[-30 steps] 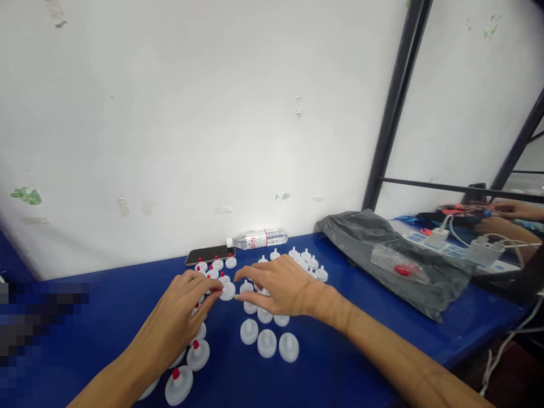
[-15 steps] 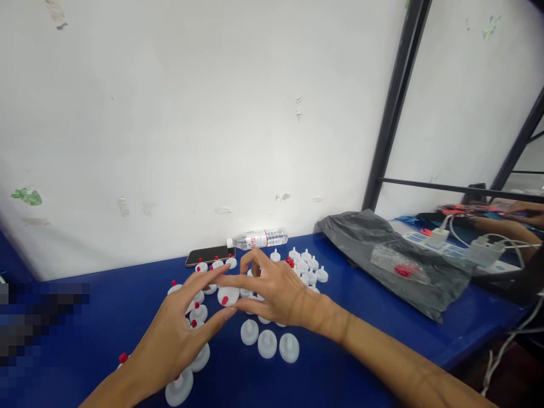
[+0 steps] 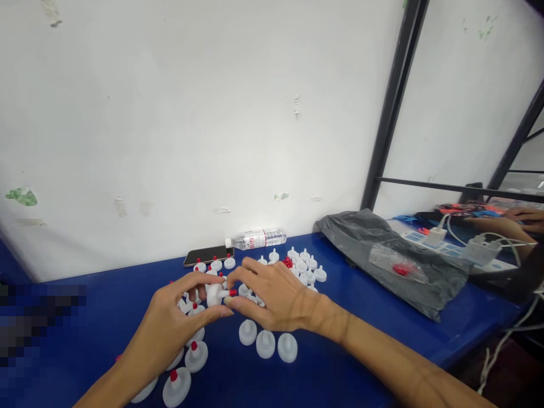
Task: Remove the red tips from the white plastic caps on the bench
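Observation:
My left hand [image 3: 174, 323] grips a white plastic cap [image 3: 214, 294] turned on its side, fingers curled round it. My right hand [image 3: 272, 294] pinches a small red tip [image 3: 232, 293] right at that cap's nozzle. Both hands hover above the blue table [image 3: 365, 323]. Several white caps with red tips [image 3: 192, 354] lie below and left of my left hand. Three plain white caps [image 3: 266, 343] stand in a row under my right wrist. More plain caps [image 3: 306, 266] and a small heap of red tips [image 3: 288, 262] lie behind my right hand.
A phone [image 3: 207, 255] and a lying water bottle [image 3: 256, 239] rest by the white wall. A grey bag [image 3: 395, 260] holding a clear packet of red pieces [image 3: 399, 268] lies at right. Beyond it are power strips with chargers [image 3: 476, 249] and another person's hands [image 3: 525, 215].
My hands have drawn together. The white cap has turned onto its side in my left hand, and my right fingers have brought a red tip to its nozzle.

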Demonstrator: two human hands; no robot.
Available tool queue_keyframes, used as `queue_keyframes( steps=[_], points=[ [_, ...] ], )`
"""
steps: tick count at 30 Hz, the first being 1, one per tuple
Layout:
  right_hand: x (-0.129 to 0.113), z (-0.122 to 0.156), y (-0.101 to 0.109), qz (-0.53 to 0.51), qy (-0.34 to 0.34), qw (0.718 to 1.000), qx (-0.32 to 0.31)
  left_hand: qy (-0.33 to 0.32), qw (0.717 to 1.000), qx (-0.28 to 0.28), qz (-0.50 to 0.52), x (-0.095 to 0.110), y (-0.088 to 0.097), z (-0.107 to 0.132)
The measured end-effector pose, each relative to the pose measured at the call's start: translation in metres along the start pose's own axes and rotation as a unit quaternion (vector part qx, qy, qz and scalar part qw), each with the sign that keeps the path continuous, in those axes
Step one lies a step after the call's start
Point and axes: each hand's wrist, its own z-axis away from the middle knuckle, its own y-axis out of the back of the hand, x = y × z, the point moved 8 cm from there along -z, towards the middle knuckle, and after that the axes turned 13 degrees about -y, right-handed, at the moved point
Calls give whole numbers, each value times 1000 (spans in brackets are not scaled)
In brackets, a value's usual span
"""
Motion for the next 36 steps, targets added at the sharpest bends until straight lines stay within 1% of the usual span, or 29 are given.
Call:
queue_keyframes(
  steps=[3,6,8,9,11,13,15,17,18,19,20,21,22,24,26,27,28,29,30,33,34,36],
  points=[
    [0,0,-16,91,40,995,-29,-60,997,-2,-52,1,-3,4],
    [5,-1,-24,119,67,990,-48,-111,989,-15,-94,6,-10,8],
    [6,0,-26,141,87,985,-45,-137,983,-31,-118,14,-17,8],
    [6,0,-27,152,96,983,-38,-138,982,-43,-122,16,-20,8],
    [4,-1,-25,164,109,980,-14,-112,987,-67,-99,16,-26,7],
    [4,-2,-22,167,118,979,10,-68,993,-90,-38,9,-31,8],
    [13,-4,-14,170,115,978,28,-38,992,-114,26,1,-33,11],
    [38,-11,2,179,59,981,43,-51,992,-109,41,-2,-26,11],
    [59,-16,13,185,-6,982,49,-75,993,-91,22,-2,-19,10],
    [82,-19,24,195,-77,976,54,-111,991,-67,-13,1,-11,9],
    [103,-20,33,202,-136,969,51,-152,985,-45,-66,5,-4,8],
    [119,-21,39,204,-171,963,38,-198,973,-19,-121,11,3,7],
    [129,-21,41,205,-187,960,24,-246,955,1,-168,18,6,7],
    [139,-21,34,197,-186,962,-17,-333,911,19,-242,31,6,10],
    [138,-21,22,181,-171,967,-59,-414,861,3,-297,42,-5,16],
    [137,-21,16,171,-167,968,-77,-445,835,-11,-324,45,-11,19],
    [135,-20,11,161,-165,969,-90,-462,815,-25,-349,46,-16,21],
    [135,-20,8,152,-167,969,-101,-466,805,-37,-366,45,-20,22],
    [135,-20,7,145,-172,968,-108,-458,806,-44,-372,44,-22,22],
    [144,-18,6,135,-194,963,-127,-398,849,-49,-345,36,-20,18],
    [147,-18,5,134,-199,961,-134,-388,859,-46,-332,34,-19,17],
    [154,-16,1,134,-205,958,-149,-385,866,-43,-316,32,-18,18]
  ],
)
